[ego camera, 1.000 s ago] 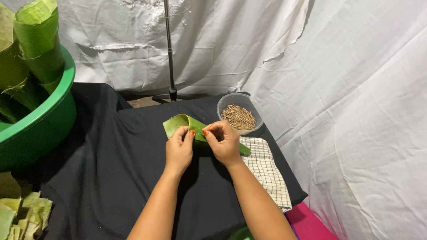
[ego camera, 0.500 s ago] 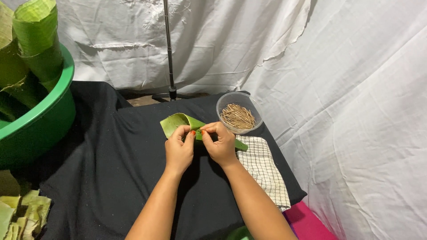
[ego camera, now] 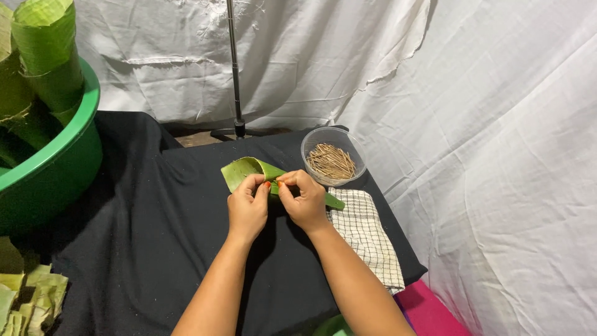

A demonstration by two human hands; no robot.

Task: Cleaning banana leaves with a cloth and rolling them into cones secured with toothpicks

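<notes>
Left hand (ego camera: 247,208) and right hand (ego camera: 305,200) pinch the rolled green leaf (ego camera: 244,168), keeping its cone shape, beside the toothpick bowl (ego camera: 331,158).

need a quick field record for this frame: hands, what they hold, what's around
left hand: pinching the folded green leaf, fingers closed on it
right hand: pinching the same leaf beside the left hand
leaf shape: rolled into a cone, open end to the left
work surface: black cloth
right of hands: checked cloth
behind hands: clear bowl of thin wooden sticks
far left: green tub with rolled leaves
backdrop: white sheet
</notes>
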